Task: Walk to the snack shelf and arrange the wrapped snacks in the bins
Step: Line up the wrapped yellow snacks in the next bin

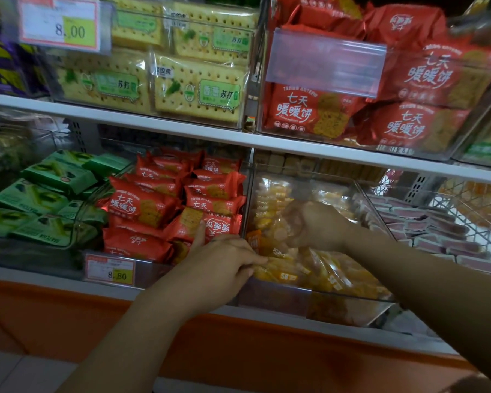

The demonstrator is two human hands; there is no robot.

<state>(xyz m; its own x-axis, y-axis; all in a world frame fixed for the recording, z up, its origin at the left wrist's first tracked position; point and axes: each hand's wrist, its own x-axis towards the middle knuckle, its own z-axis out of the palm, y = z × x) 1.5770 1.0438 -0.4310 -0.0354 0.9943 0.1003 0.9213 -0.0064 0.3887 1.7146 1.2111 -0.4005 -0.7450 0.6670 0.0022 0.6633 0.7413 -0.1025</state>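
Here, two hands (220, 266) (316, 225) among yellow snacks (326, 275), one bin (352, 295).

Clear-wrapped yellow snacks (318, 268) lie heaped and jumbled in the clear bin (338, 296) in front of me. Red biscuit packs (142, 207) sit stacked just left of it, one upside down.

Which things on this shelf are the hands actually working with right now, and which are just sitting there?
In the job:
left hand
right hand
yellow wrapped snacks
clear bin holding them
red snack packs by the left thumb

Just there:
green matcha packs
soda cracker packs on the shelf above
8.80 price tag
pink packs at the right
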